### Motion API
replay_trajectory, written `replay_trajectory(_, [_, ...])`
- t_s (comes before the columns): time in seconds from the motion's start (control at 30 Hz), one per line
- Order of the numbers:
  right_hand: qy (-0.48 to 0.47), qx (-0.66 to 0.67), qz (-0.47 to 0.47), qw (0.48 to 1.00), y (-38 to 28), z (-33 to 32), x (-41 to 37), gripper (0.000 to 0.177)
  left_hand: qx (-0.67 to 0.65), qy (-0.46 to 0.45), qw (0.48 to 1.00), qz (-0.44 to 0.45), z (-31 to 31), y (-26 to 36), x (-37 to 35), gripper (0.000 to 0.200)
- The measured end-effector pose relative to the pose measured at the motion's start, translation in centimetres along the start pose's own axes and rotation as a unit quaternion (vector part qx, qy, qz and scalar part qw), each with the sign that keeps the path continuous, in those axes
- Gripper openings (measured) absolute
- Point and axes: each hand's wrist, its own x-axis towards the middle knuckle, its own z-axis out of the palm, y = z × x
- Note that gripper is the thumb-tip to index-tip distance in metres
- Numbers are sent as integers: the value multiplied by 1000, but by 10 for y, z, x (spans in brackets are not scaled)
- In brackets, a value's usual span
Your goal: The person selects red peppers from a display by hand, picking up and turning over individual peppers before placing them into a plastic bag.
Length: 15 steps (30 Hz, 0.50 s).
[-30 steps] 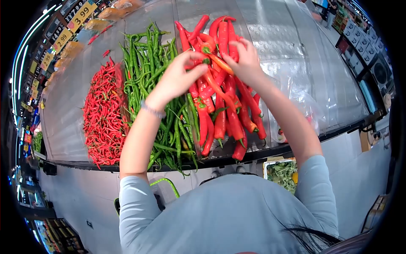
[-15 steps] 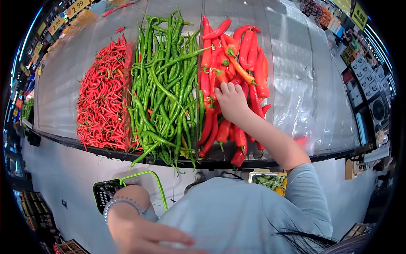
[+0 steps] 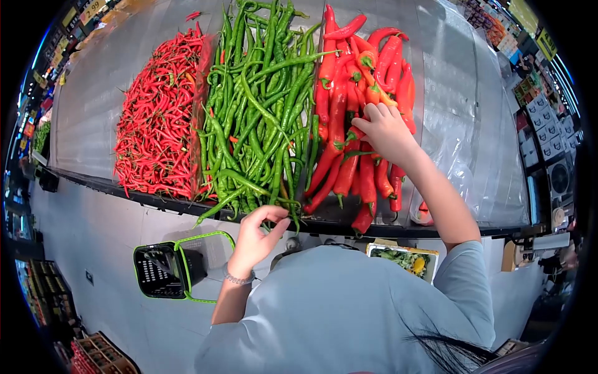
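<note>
Large red peppers (image 3: 367, 177) lie at upper centre-right, mostly lengthwise up the frame, under the nearer right hand (image 3: 389, 134), fingers curled, grip unclear; left hand (image 3: 255, 240), lower centre, fingers parted.

from where i sit, i see a broad grey display table (image 3: 445, 81) with a dark front rim. directly on it lie, side by side, a heap of small red chilies (image 3: 159, 118), long green peppers (image 3: 258, 112) with some tips over the rim, large red peppers (image 3: 338, 103), and clear plastic (image 3: 458, 181) just beside those.
</note>
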Motion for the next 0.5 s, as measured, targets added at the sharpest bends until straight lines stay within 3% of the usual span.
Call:
replay_trajectory(0.03, [-38, -20, 7, 999, -1, 0, -2, 28, 45, 4, 999, 27, 8, 6, 8, 18])
replay_trajectory(0.2, [-6, 43, 55, 998, -15, -11, 14, 30, 220, 13, 967, 124, 21, 6, 37, 24])
replay_trajectory(0.27, [-12, 86, 108, 990, -29, 2, 39, 33, 204, 10, 972, 113, 21, 1, 39, 26])
replay_trajectory(0.33, [-165, 79, 143, 973, -47, 16, 63, 36, 207, -3, 974, 91, 17, 2, 37, 25])
replay_trajectory(0.4, [-252, 110, 190, 943, -57, 35, 78, 42, 181, 9, 980, 80, 15, -2, 32, 25])
replay_trajectory(0.43, [-267, 143, 243, 922, -59, 37, 83, 42, 168, 16, 983, 73, 13, -5, 29, 25])
replay_trajectory(0.5, [-268, 182, 259, 910, -55, 40, 85, 40, 164, 8, 985, 56, 7, -8, 21, 24])
